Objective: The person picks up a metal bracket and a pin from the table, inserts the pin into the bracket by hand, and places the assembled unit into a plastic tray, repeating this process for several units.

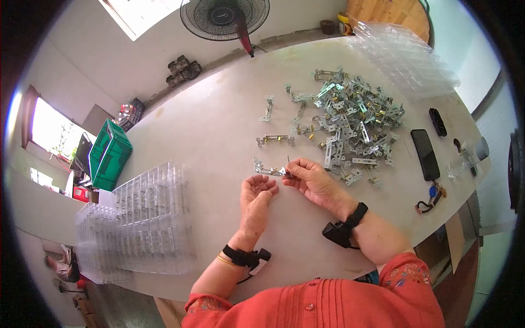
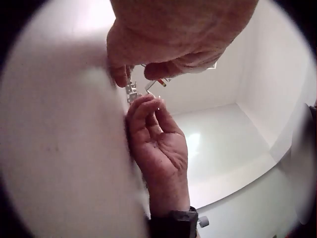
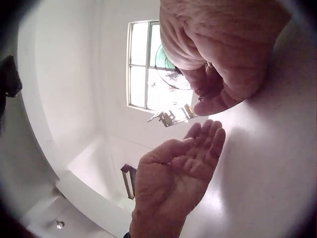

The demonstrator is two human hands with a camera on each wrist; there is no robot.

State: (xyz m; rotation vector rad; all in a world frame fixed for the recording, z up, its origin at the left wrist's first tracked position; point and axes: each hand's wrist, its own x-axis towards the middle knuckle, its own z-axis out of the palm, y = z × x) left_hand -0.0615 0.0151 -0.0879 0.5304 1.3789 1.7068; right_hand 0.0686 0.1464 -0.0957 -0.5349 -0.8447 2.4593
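Pinched between thumb and fingers of the right hand (image 1: 309, 179) is one end of a small metal bracket (image 1: 268, 170), held just above the table. In the right wrist view the bracket (image 3: 173, 116) juts out from the right hand's fingertips (image 3: 208, 104). Just below it the left hand (image 1: 256, 199) is turned palm up, its fingers loosely bent and holding nothing visible; the right wrist view shows this left hand (image 3: 173, 173) under the bracket. Two similar brackets, one lying flat (image 1: 275, 140) and one at an angle (image 1: 267, 108), rest beyond the hands.
A heap of metal brackets (image 1: 355, 120) covers the table's middle right. Clear plastic trays stand at the left (image 1: 150, 218) and far right (image 1: 404, 60). A phone (image 1: 425, 154) and a key ring (image 1: 432, 192) lie at the right. Behind the table stands a fan (image 1: 224, 16).
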